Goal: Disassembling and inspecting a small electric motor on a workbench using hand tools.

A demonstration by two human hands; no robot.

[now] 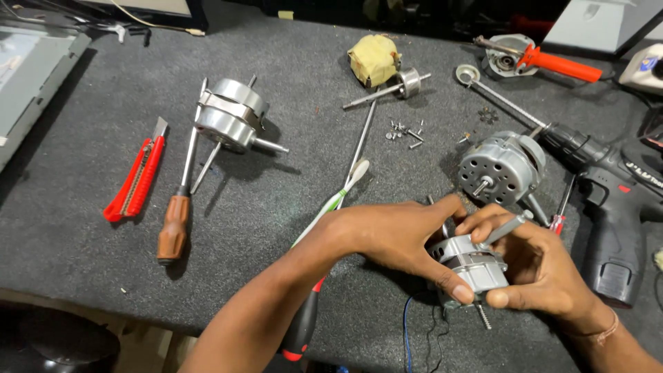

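Past a yellow taped bundle (373, 59) (far side), both hands, left (387, 231) and right (542, 266), clamp fingers around a small motor (469, 266).

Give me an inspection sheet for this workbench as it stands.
Surface: dark grey felt-like mat, dusty, covering the bench.
Job's things: small silver motor, held above the mat by both hands, shaft stub pointing down.
Clutter: second motor; third motor at the back left; brown-handled screwdriver; red utility knife; toothbrush; loose screws; yellow-taped winding; cordless drill; orange-handled tool.
Grippers: left hand grips the motor from the side; right hand cradles it and pinches a metal rod.
Cables: thin blue and black wires hang below the held motor.
Surroundings: grey casing at the left edge.
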